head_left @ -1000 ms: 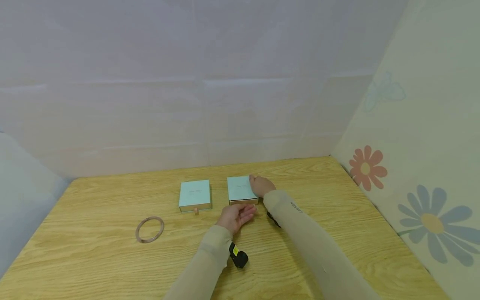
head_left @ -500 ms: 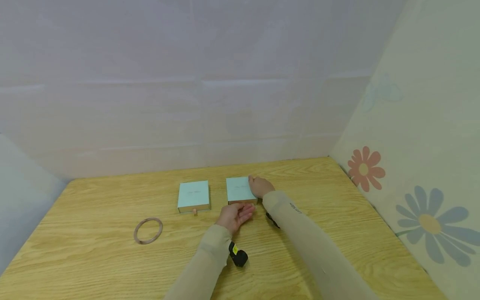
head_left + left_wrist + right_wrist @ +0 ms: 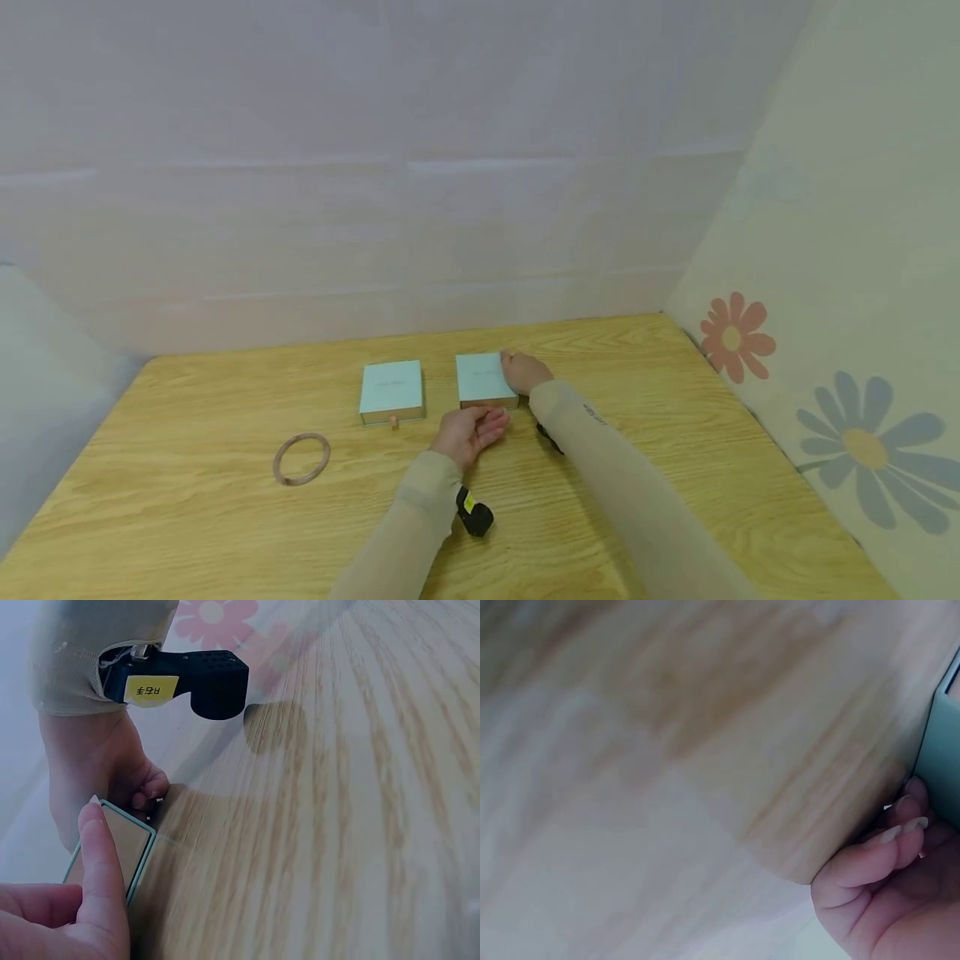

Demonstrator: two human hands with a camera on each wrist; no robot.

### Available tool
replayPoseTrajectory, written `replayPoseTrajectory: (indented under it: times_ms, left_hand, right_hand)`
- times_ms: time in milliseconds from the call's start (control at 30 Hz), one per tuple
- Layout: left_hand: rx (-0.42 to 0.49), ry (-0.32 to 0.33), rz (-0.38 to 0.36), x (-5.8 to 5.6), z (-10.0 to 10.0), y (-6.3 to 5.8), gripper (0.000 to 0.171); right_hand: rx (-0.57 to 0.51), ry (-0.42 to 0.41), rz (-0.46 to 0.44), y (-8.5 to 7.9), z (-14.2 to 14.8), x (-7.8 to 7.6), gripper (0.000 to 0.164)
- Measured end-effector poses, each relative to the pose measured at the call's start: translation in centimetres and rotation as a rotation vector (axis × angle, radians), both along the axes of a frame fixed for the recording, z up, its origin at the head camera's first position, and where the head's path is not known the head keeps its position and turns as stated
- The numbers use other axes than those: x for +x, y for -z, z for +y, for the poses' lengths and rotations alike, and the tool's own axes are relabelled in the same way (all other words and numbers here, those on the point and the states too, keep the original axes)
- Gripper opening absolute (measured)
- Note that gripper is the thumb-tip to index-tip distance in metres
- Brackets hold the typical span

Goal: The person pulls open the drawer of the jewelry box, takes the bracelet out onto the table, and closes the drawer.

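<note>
Neatly closed, both pale-blue boxes [image 3: 392, 385] [image 3: 479, 378]

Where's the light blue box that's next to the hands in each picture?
Head: the light blue box is just right of the middle, a bit below halfway down.
Left wrist: the light blue box is low on the left, partly hidden behind the left hand.
Right wrist: only part of the light blue box shows, cut off by the right edge.
Shared landmark: the right hand, next to the box in all three.
</note>
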State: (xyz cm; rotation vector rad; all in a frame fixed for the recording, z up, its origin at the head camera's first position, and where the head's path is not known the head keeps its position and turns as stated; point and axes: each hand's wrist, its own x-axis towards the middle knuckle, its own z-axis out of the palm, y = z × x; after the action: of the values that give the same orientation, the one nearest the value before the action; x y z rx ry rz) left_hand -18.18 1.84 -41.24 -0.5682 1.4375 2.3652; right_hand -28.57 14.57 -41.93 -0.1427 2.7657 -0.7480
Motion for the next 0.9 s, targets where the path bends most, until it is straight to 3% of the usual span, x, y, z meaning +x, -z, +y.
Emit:
replayPoseTrajectory:
  times_ms: [433, 900]
  left_hand:
    - [-0.026, 0.068, 0.039, 2.4, -1.1, -0.7, 0.033]
    - [-0.013, 0.104, 0.073, 4.4, -3.7, -1.0, 0.037]
  right_hand:
    - [-0.031, -0.015, -0.033, 1.0, 0.5, -1.0, 0.067]
    - [-0.013, -0.023, -0.047, -0.6, 0.2, 0.2, 0.066]
